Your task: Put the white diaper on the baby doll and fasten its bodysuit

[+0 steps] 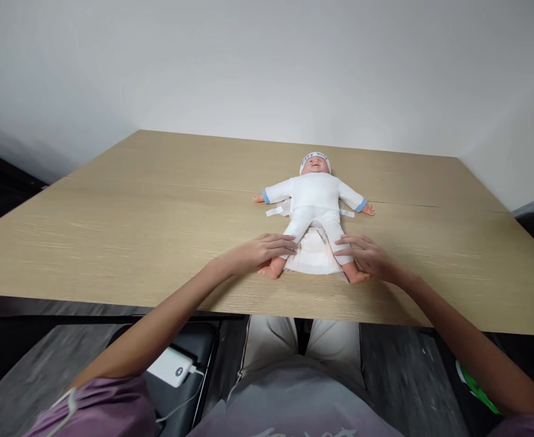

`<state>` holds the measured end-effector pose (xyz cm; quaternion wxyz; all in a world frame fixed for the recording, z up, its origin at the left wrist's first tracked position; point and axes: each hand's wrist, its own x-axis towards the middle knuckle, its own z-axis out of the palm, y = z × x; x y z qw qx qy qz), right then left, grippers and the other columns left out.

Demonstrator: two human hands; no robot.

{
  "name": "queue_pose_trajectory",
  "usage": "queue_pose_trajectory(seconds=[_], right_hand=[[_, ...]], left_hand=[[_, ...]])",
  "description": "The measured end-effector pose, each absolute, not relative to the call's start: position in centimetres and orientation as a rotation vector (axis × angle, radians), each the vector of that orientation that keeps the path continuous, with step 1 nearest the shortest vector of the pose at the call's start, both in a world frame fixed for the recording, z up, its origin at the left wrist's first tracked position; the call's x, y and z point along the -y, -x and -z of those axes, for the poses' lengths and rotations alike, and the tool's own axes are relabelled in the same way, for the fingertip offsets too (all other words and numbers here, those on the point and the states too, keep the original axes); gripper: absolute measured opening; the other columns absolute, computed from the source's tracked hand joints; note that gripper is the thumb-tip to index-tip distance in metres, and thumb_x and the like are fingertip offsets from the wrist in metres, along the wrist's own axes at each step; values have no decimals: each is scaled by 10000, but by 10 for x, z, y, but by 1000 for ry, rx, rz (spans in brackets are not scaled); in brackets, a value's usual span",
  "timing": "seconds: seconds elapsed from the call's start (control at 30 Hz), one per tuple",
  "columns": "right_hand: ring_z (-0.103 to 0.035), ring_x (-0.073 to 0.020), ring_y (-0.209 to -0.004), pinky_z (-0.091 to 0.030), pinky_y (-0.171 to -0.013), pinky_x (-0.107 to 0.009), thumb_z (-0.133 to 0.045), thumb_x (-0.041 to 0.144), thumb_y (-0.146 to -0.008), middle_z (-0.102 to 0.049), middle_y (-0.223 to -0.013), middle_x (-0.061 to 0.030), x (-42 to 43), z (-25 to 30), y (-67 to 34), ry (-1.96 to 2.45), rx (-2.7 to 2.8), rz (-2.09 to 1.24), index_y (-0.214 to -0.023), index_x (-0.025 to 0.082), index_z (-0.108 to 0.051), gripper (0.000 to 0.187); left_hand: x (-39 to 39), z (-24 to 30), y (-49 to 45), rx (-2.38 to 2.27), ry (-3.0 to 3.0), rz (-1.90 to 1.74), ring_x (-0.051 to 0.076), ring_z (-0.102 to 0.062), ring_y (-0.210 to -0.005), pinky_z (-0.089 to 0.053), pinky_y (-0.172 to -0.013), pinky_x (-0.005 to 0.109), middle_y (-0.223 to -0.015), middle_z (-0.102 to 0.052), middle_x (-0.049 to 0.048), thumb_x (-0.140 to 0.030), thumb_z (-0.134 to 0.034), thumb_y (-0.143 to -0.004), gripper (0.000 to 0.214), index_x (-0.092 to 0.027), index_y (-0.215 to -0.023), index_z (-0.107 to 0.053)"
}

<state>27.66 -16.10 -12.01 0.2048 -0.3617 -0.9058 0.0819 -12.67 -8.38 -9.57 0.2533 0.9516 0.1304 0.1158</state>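
Note:
A baby doll [315,193] in a white suit with blue cuffs and a white cap lies on its back, arms spread and head away from me. Beneath its hips and between its legs an unfolded white diaper [315,258] lies flat, its tabs sticking out at both sides of the waist. My left hand [273,247] rests on the doll's lower leg on the left, fingers stretched out. On the other lower leg lies my right hand [365,252], its fingers extended too. Both thumbs are largely hidden.
The doll is on a wide wooden table [112,230] with a seam across it, near the front edge. A white wall stands behind. Below the table at left, a white power bank [171,366] with a cable sits on a black chair [203,346].

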Motion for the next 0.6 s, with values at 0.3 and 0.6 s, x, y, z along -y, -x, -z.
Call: queue_pose_trajectory(seconds=[0.3,0.6], right_hand=[[-505,-385,-1497,-431,-1231,-604,-660,493,-1029,-655,-1475,-163,199,107,-225,1308,2509,-45,-1561,218,-591,602],[-666,-294,-1154,-532,-987,-405,-488,140,-1042,-749,-1111,-119,181,118,-219,1452,2238,-85,-1178,202,-741,293]], left_hand=[[113,80,103,-632,-2633,-254,377,-533,-1416,-475,-1168,522,-1477,-631,179,-526,-687,-1011,577,-180,-1459,-571],[95,96,85,-825,-2575,-458,304,-605,-1113,-488,-999,448,-1151,-723,106,-316,-577,-1059,187,-211,-1155,-697]])
